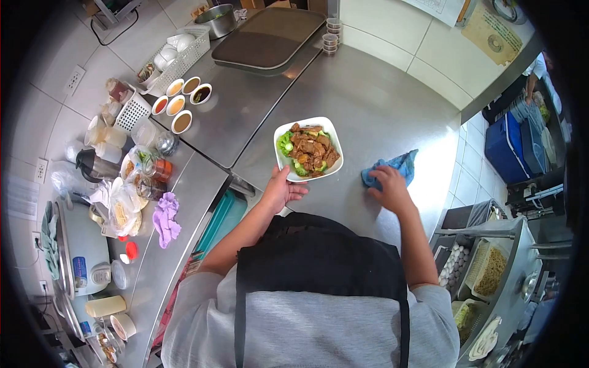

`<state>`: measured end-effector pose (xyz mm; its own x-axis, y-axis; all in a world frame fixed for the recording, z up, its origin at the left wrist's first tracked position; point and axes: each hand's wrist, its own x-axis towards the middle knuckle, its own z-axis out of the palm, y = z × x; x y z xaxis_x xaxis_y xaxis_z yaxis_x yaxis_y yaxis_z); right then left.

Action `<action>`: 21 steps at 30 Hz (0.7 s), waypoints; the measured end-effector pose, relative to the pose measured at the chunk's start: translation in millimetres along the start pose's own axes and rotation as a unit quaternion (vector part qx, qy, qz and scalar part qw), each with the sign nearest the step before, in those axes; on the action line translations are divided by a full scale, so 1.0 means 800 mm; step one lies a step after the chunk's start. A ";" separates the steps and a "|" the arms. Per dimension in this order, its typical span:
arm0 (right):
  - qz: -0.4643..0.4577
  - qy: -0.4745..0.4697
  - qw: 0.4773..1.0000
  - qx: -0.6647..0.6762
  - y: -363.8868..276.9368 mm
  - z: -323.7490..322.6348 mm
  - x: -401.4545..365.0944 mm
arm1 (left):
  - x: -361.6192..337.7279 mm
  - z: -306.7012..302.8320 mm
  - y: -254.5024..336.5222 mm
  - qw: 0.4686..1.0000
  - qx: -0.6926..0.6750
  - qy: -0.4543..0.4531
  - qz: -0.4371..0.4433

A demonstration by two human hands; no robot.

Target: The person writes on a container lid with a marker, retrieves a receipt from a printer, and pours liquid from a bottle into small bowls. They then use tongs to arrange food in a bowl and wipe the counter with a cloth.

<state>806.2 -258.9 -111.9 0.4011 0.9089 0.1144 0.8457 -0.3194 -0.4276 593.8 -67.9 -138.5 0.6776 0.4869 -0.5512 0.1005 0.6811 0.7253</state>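
A white square bowl (pixel 337 138) holds browned meat pieces (pixel 311 150) over green lettuce and vegetables. My left hand (pixel 283 191) grips its near left corner, thumb at the rim and the other fingers below the side. To the right, my right hand (pixel 391 189) rests with bent fingers on a crumpled blue cloth (pixel 402 165) that lies on the steel counter (pixel 374 98).
Small sauce cups (pixel 181 122) stand at the back left, beside a brown tray (pixel 270 38). Jars (pixel 161 170), bags and a purple cloth (pixel 165 221) crowd the left counter. Ingredient bins (pixel 488 270) sit at the lower right; another person (pixel 536 72) is partly visible at the far right.
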 end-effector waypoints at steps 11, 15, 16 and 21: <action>0.232 0.070 0.780 0.577 -0.033 0.045 0.062 | -0.017 0.019 -0.004 0.999 -0.012 0.024 0.036; 0.138 0.129 0.767 0.613 -0.050 0.111 0.086 | -0.031 0.040 0.010 0.997 0.015 0.040 0.058; 0.097 0.140 0.822 0.544 -0.057 0.113 0.086 | -0.032 0.041 0.015 0.996 0.007 0.047 0.070; 0.031 -0.008 0.945 0.324 -0.132 0.062 0.061 | -0.037 0.029 0.052 0.986 -0.005 0.088 0.145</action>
<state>719.0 -167.4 -106.0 0.4323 0.8997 0.0598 0.4249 -0.1447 -0.8936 594.6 -66.7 -82.3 0.5403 0.7484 -0.3847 -0.0860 0.5039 0.8595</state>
